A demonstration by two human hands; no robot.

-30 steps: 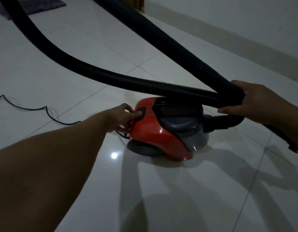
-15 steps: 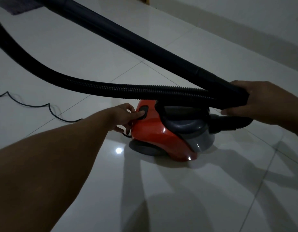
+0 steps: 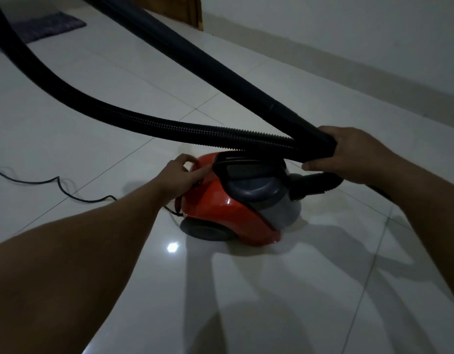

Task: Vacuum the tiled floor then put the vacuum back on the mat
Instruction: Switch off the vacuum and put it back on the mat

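The one red-and-grey plastic canister vacuum (image 3: 231, 200) sits on the glossy white tiled floor (image 3: 297, 290), long axis running 10 to 4 o'clock. The left hand (image 3: 181, 176), nearer, presses its fingertips on the rear switch; the right hand (image 3: 353, 154) clamps one black ribbed hose (image 3: 169, 129) and rigid wand (image 3: 208, 62) together. One dark mat (image 3: 47, 28) lies far off at 11 o'clock (one black cord (image 3: 57, 185) trails at 9).

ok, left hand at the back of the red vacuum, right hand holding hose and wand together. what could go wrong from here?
1. The power cord lies loose on the tiled floor behind the vacuum; moving off could snag it or trip a foot.
2. The right hand grips the ribbed hose and the wand bunched together; either may slip and swing.
3. The left hand touches the vacuum's rear end; the vacuum may roll away.
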